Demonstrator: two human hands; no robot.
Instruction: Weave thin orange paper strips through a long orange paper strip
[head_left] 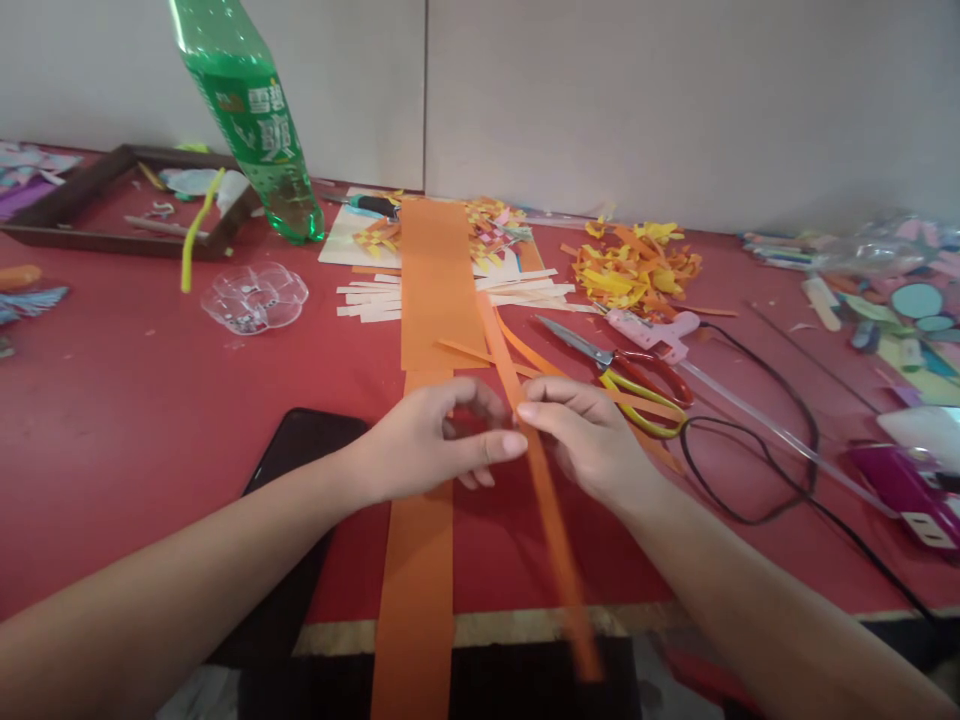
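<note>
My right hand [589, 440] pinches a narrow orange paper strip [546, 500] between thumb and fingers. The strip slants down past the table's front edge, its lower end blurred. On the strip's left, my left hand [450, 435] has its thumb stretched to the strip's edge and its fingers loosely curved apart from the thumb. Beneath the left hand runs a long, wide orange paper band [416, 600], hanging over the front edge. A wide orange sheet [437, 270] lies farther back, over several white paper strips [529, 288]. Scissors [600, 360] with red and yellow handles lie beyond my right hand.
A green bottle [259, 130] stands by a brown frame [97, 240]. Nearby are a clear flower-shaped dish [259, 300] and a black phone [307, 450]. A pink glue gun [660, 333] with a looping cord, paper scraps [637, 270] and a magenta object [900, 490] lie right.
</note>
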